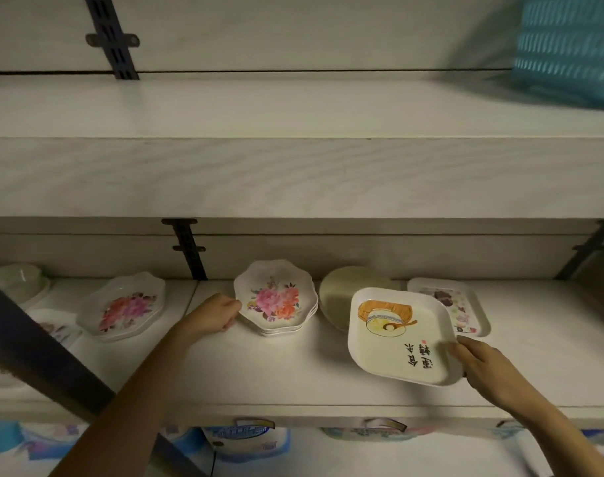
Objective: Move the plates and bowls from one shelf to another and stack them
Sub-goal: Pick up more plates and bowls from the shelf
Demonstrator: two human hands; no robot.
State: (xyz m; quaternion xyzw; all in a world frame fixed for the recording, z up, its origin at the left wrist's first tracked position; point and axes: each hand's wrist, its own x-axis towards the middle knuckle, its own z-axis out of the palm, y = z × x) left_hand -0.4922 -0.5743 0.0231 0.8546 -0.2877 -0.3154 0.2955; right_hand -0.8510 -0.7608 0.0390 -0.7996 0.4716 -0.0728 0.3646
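Teal basket blurred, cut by right edge. Bowl far left dim, possibly stacked. Lower-shelf packages unreadable.

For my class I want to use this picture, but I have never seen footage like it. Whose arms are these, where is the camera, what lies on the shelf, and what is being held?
There is no machine here: the two bare arms belong to a person, and the single wide-angle camera is worn on that person's head, looking forward and down.

The left hand grips the edge of a short stack of scalloped floral plates on the lower shelf. The right hand holds a square white plate with a painted picture and Chinese writing, tilted, by its near right corner.

Also on that shelf: another floral plate to the left, pale bowls at far left, plain round plates behind the square one, and a rectangular patterned tray to the right. The upper shelf holds only a blue basket at its right end.
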